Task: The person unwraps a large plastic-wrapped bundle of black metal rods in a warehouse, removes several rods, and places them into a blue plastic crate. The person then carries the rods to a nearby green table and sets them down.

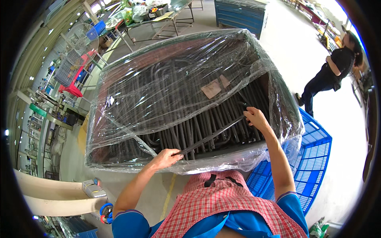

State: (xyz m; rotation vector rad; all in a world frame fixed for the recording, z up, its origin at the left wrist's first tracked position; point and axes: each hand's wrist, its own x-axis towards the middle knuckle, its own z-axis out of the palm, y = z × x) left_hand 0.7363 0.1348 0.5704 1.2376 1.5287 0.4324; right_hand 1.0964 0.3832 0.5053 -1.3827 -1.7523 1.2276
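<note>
A large bin (269, 102) wrapped in clear plastic film (143, 98) stands before me, full of dark metal tubes (205, 125) lying side by side. The film is open along the near side, where the tubes lie bare. One dark tube (212, 135) slants across this opening above the others. My left hand (167, 158) grips its lower left end, and my right hand (255, 118) has its fingers closed round the upper right end, near a dark bent part. Brown paper or cardboard pieces (212, 88) lie under the film.
Blue plastic crates (317, 160) stand close by at the right. Beyond them a person (330, 70) in dark clothes is on the floor area. A cream-coloured curved structure (56, 202) is at lower left, a fan (80, 44) at upper left, and a blue cabinet (241, 16) behind the bin.
</note>
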